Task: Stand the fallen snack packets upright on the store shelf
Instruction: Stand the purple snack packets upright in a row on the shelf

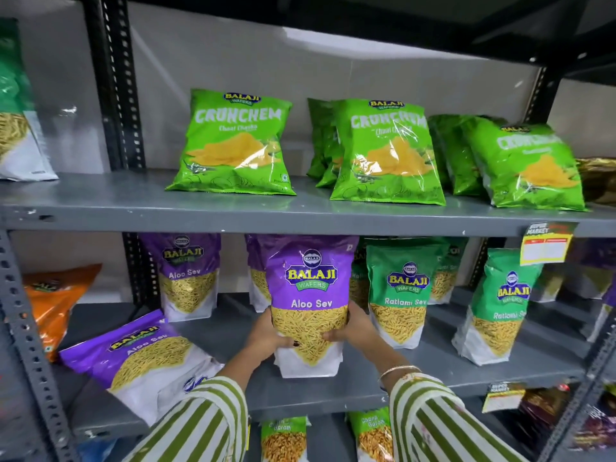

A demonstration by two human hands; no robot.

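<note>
Striped sleeves (206, 425) framed my left hand (266, 338) and right hand (353, 328), both clasping the packet (310, 295) upright on the shelf (466, 371); next, the fallen packet (140, 358) left of it probably needed standing.

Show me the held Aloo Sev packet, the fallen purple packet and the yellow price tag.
Held Aloo Sev packet (311, 303): head view, its label.
Fallen purple packet (140, 355): head view, its front face.
Yellow price tag (545, 246): head view, its middle.

Between the left hand (266, 338) and right hand (353, 331) an Aloo Sev packet (310, 301) stands on the middle shelf (433, 375). Left of the left hand another Aloo Sev packet (140, 361) lies flat. Right of the right hand two Ratlami Sev packets (403, 295) stand upright. Crunchem bags (233, 141) sit on the shelf above the hands.
</note>
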